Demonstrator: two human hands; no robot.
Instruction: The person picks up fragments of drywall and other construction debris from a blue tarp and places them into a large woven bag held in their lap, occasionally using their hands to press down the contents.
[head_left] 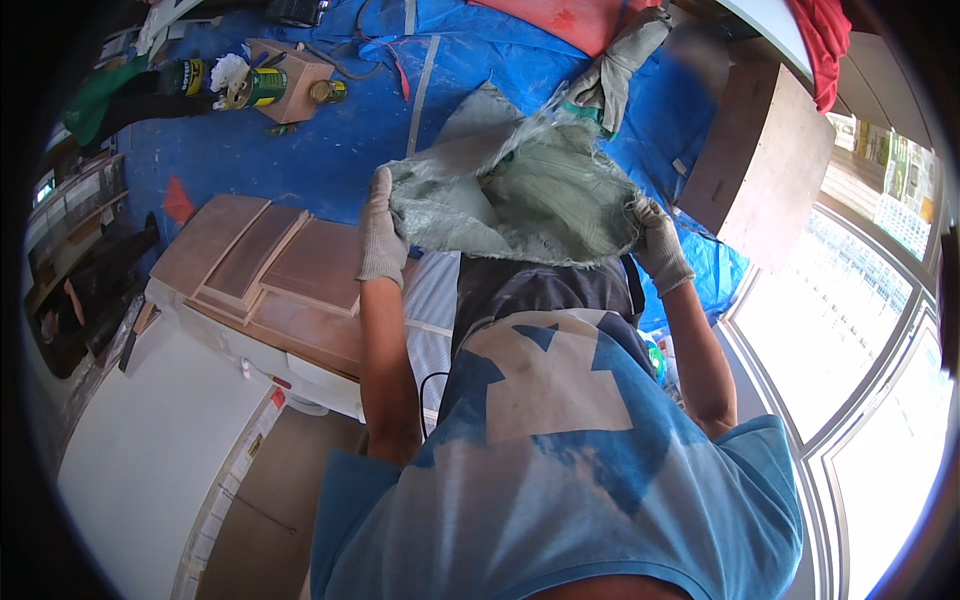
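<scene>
Woven sack [425,215]: apparently being opened.
Left hand [382,235]: gripping left edge.
Right hand [661,245]: pinching right edge.
Mouth [570,195]: probably needs widening next.

Seen from the wearer's own head, a wide fisheye camera, the left of a side-by-side pair, looks steeply down and forward over the chest. The blue-and-grey shirt [560,490] sits nearest the lens and fills the lower middle of the view; farther off, the left hand [381,232] and right hand [661,245] fall above center, both fully in sight. Beyond them, the view reaches a blue sheet [330,190] toward the top. The lens takes in a white panel [150,400] at left and bends the windows [830,300] at right near its dark, rounded rim.
</scene>
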